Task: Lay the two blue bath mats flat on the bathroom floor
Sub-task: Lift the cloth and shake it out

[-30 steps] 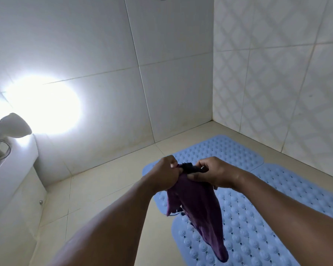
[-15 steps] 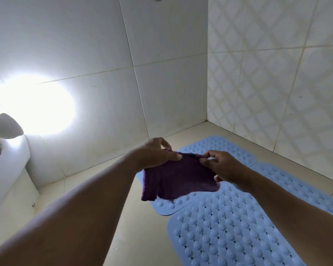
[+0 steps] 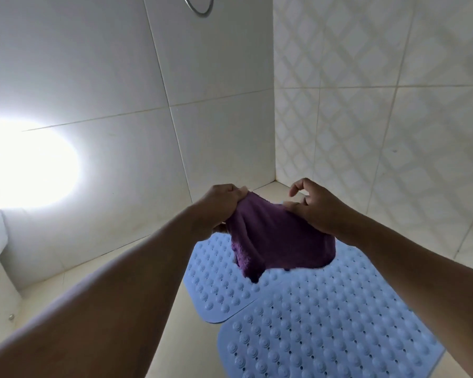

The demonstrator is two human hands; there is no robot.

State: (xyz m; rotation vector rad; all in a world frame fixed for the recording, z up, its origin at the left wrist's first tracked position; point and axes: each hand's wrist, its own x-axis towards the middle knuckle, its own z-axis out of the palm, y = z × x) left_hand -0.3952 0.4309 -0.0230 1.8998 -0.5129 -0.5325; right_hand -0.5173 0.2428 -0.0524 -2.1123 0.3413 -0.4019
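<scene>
Two bumpy blue rubber bath mats, one far (image 3: 216,271) and one near (image 3: 325,323), lie flat on the cream tiled floor (image 3: 99,290) by its far corner, edges touching. Above them the left hand (image 3: 219,205) pinches a fuzzy purple cloth (image 3: 273,241). The right hand (image 3: 317,208) holds its other edge, upper fingers spread loose.

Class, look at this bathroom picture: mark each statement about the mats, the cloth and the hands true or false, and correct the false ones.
1. Two blue mats lie on the floor. True.
2. The cloth is green. False: it is purple.
3. The left hand grips the cloth. True.
4. The cloth lies on the floor. False: it is held up above the mats.
5. The right hand touches the cloth with some fingers spread. True.
</scene>
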